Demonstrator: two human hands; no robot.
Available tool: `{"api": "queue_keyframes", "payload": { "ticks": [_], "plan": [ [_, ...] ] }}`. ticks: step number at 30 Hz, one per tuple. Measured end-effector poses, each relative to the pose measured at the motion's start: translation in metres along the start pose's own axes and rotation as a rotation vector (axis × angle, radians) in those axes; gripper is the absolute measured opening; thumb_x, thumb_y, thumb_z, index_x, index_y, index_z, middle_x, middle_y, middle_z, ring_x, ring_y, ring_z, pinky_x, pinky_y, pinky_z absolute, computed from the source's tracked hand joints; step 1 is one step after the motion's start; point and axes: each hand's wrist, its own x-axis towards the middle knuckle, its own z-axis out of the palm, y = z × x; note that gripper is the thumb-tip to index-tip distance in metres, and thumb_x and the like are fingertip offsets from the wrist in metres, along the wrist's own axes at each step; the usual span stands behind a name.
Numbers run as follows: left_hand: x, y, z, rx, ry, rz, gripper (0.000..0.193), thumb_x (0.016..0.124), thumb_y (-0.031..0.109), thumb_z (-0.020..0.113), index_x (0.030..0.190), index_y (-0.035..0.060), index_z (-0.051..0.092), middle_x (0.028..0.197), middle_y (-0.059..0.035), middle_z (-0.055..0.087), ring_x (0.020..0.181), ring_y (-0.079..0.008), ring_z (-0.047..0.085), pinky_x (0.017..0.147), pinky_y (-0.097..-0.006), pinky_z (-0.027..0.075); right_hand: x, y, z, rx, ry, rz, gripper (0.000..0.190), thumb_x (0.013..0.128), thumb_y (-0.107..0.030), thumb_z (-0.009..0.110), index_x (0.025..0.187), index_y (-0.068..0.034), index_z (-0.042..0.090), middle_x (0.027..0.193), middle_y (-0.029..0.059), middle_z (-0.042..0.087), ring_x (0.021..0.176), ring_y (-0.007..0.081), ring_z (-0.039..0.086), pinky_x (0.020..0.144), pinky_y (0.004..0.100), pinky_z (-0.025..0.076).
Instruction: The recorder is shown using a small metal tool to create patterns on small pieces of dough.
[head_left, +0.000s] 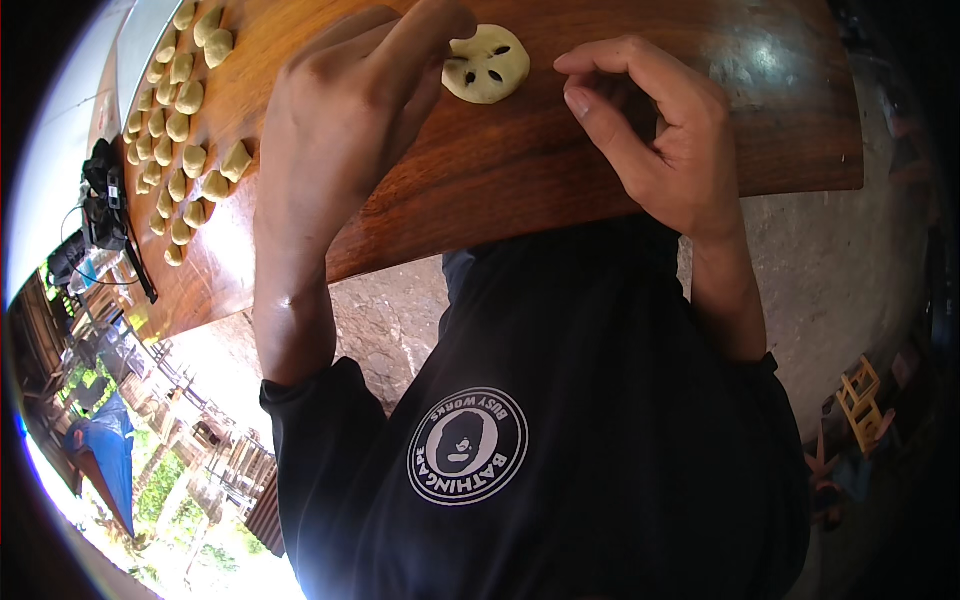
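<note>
A round, flat piece of pale yellow dough (491, 67) lies on the polished wooden table (480, 180), with several small dark pieces or slits on its face. My left hand (345, 97) is bent over the left edge of this round and covers part of it. Its fingertips are mostly hidden, so I cannot tell whether they grip anything. To the right of the dough, my right hand (660, 127) hovers with curled fingers. A gap shows between its thumb and index finger, and nothing is seen in it.
Many small dough lumps (178, 126) are spread in rows at the table's left. Beyond them, a black device with straps and a cable (105, 202) sits by the table's left edge. A yellow wooden object (861, 405) stands on the floor at the lower right.
</note>
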Motion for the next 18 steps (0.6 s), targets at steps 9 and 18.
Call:
{"api": "queue_keyframes", "payload": {
  "ticks": [9,18],
  "plan": [
    [-0.0039,0.0007,-0.0056,-0.032,0.046,-0.062,0.028,0.088,0.001,0.083,0.114,0.0083,0.076,0.101,-0.0021,0.082,0.095,-0.0145,0.081,0.081,-0.0294,0.063,-0.0015,0.0016,0.0010,0.008,0.014,0.000,0.017,0.098,0.000,0.075,0.114,-0.003,0.077,0.093,0.0038,0.076,0.079,0.0082,0.068,0.067,0.0230,0.050],
    [-0.0017,0.0019,-0.0015,-0.053,0.026,-0.058,0.028,0.088,0.004,0.084,0.114,0.0094,0.076,0.100,-0.0008,0.082,0.097,-0.0134,0.081,0.080,-0.0280,0.063,-0.0007,0.0006,0.0012,0.012,0.018,-0.004,0.017,0.097,0.000,0.075,0.113,-0.003,0.077,0.093,0.0041,0.076,0.079,0.0085,0.068,0.068,0.0234,0.050]
  ]
}}
